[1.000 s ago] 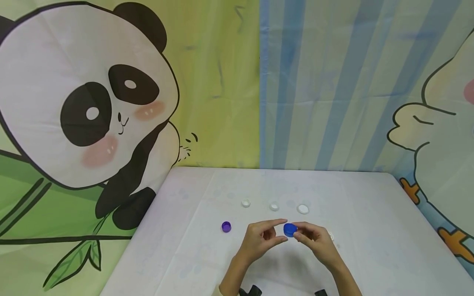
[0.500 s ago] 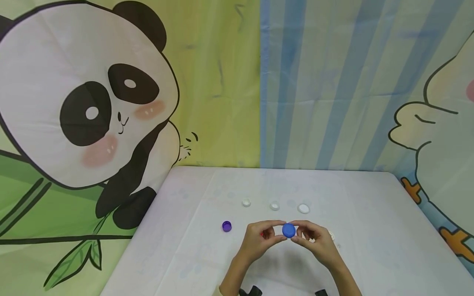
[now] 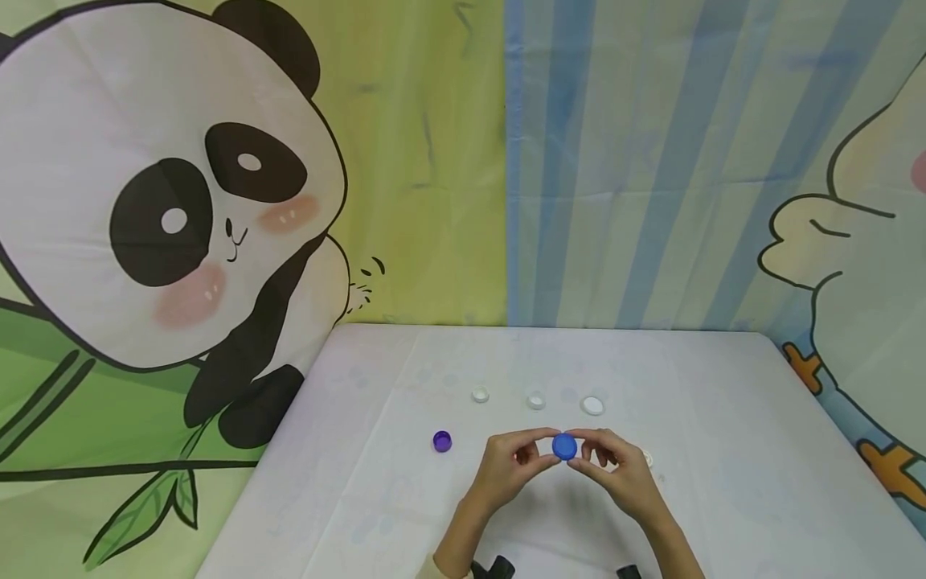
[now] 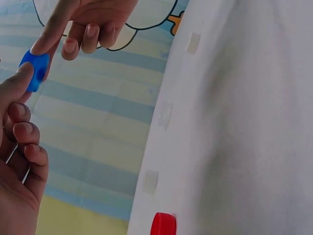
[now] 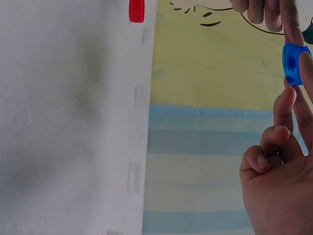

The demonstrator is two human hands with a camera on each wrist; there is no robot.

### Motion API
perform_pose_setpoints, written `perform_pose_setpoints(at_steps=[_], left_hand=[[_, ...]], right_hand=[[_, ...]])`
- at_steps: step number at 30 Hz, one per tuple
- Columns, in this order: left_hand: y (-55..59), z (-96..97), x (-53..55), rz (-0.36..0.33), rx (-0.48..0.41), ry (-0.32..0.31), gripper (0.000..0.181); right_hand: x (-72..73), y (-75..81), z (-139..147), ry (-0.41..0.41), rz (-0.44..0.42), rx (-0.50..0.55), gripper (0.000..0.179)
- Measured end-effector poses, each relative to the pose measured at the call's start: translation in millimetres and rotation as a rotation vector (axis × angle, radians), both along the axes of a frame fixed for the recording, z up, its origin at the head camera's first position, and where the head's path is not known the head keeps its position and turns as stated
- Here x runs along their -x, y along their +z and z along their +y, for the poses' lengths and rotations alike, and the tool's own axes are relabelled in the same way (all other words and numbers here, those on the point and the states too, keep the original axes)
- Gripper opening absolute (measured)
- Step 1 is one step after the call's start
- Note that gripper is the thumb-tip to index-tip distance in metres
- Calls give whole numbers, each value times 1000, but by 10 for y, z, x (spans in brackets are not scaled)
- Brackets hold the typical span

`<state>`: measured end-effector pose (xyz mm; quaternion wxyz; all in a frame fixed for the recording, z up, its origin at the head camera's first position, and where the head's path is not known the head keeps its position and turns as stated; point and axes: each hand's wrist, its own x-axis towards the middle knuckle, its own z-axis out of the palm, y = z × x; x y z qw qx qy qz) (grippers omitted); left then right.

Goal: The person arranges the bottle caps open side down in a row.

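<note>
A blue bottle cap [image 3: 564, 446] is held up over the table between both hands, its round face toward the head camera. My left hand [image 3: 509, 468] pinches its left edge between thumb and index finger. On the opposite edge, the thumb and index finger of my right hand [image 3: 616, 473] pinch it too. The left wrist view shows the blue cap [image 4: 35, 71] side-on between the fingertips, and the right wrist view shows its hollow side [image 5: 292, 63]. The other fingers of both hands curl loosely. A red cap [image 4: 164, 224] lies on the table near the left hand.
On the white table [image 3: 376, 498] lie a purple cap [image 3: 442, 441] at the left and a back row of white caps: one on the left [image 3: 481, 395], one in the middle [image 3: 535, 400], one on the right [image 3: 592, 405]. Another white cap [image 3: 647, 458] is partly behind the right hand.
My left thumb and index finger, apart from the blue cap a second ago, now pinch it. The cap has turned from tilted to face the head camera.
</note>
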<state>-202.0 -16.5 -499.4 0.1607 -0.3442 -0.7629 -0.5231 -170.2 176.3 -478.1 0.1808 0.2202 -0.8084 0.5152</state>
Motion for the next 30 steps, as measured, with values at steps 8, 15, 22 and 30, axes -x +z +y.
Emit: perform_pose_setpoints(at_steps=[8,15,22,30], left_hand=[[-248,131,120,-9,143,128,30],[-496,265,176,-77,219,213,29],[-669,341,207,-132,274,250,27],[-794,388,238,-122,372,279,27]], right_hand=[[187,-372,108,-129,62,-126,36],[223,-531,145,-202,-98,-237,29],[291,-660,175,-240,-183,-329,28],[320,-785,210,-248,-297,-350,31]])
